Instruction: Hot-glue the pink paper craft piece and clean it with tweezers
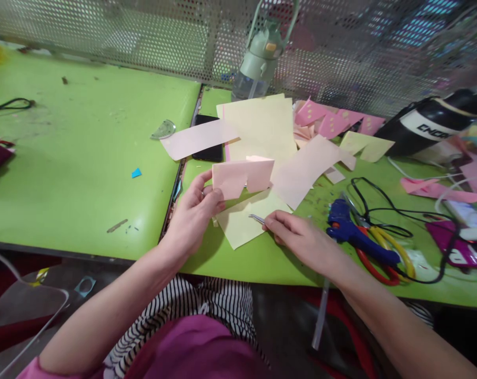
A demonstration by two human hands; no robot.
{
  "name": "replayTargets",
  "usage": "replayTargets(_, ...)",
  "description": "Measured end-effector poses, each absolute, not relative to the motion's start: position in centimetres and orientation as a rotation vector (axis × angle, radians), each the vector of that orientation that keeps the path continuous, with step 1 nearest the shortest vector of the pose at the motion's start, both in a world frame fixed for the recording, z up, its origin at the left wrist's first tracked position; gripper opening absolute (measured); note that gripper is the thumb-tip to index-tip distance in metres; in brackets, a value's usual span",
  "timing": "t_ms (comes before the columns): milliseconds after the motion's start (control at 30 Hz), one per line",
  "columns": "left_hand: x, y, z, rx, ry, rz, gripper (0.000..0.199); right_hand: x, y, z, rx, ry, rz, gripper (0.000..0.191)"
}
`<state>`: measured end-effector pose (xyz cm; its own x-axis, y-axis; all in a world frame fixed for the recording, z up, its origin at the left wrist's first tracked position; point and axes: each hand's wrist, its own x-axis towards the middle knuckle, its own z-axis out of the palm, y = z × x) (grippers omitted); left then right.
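Seemingly mid-craft, a person sits at a green table (84,173). Their left hand (193,213) pinches a folded pink paper cutout (242,176) at its lower left corner, lifting it just above a pale yellow sheet (242,223). Their right hand (301,239) rests on the table, fingers closed round a slim metal tool (257,218), possibly tweezers, whose tip touches the yellow sheet below the cutout. A blue glue gun (354,234) and scissors (384,258) lie just right. Judging by this, fine fitting work is under way, calling for steady alignment.
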<state>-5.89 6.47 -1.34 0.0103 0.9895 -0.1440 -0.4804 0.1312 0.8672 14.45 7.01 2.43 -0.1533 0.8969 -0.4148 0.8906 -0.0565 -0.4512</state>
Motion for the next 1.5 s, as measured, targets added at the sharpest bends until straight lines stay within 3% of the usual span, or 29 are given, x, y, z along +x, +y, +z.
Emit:
replayTargets(733,-5.7,6.6,-1.4,0.698,0.984,1.255,0.05,13.4,7.5,2.0,-1.948,-2.103,1.04,0.035)
replayTargets(1500,-4.0,7.4,-0.3,0.561,0.986,1.259,0.048,13.2,8.2,1.3,-1.839,-2.103,1.072,0.035)
